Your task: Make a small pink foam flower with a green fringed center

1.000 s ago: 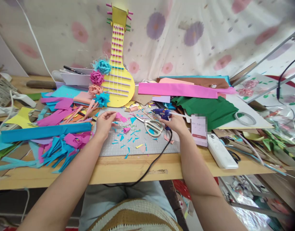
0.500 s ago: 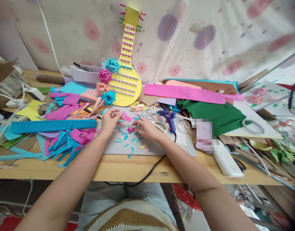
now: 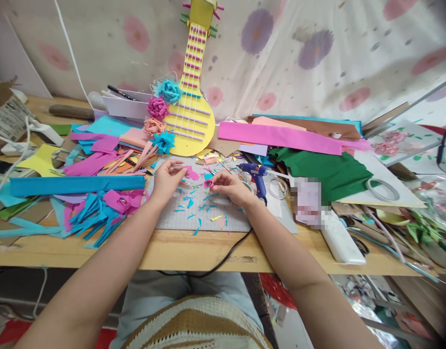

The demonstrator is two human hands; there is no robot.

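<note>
Over the cutting mat (image 3: 168, 220) my left hand (image 3: 169, 180) is closed, thumb and fingers pinching a pink paper piece (image 3: 191, 173) at its edge. Facing it, my right hand (image 3: 230, 189) grips a small rolled pink paper flower (image 3: 208, 183) between its fingertips. The two pieces are close together but apart. Blue paper scraps (image 3: 190, 202) lie scattered on the mat below them. A blue glue gun (image 3: 257, 177) rests just beyond my right hand, its tip pointing left.
A yellow paper lute (image 3: 192, 123) with paper flowers leans at the back. Blue paper strips (image 3: 94, 218) and a folded blue strip (image 3: 77, 188) lie left. Green crepe paper (image 3: 321, 174), a tape roll (image 3: 382, 189) and a white power strip (image 3: 342, 238) are right. A black cord (image 3: 228, 256) crosses the table's front edge.
My right hand has risen slightly and turned, lifting the pink paper flower off the mat area into clearer view. My left hand stays nearly in place with the pink piece.
</note>
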